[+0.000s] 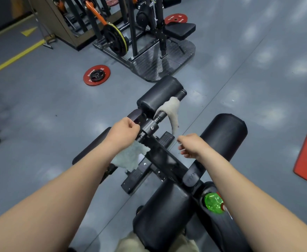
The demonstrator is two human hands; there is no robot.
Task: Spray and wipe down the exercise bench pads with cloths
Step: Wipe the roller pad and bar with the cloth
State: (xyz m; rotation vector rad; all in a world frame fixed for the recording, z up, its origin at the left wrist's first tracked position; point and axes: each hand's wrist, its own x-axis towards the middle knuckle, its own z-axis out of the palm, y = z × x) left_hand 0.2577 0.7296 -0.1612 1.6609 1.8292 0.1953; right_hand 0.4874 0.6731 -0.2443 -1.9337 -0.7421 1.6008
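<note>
Grey cloth [173, 108] (draped) hangs over the bar [159, 117], red plate [88, 81] beyond.

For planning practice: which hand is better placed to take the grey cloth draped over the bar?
Right hand, apparently empty, is beside the hanging end of the grey draped cloth; the left hand grips a white fluffy cloth.
</note>
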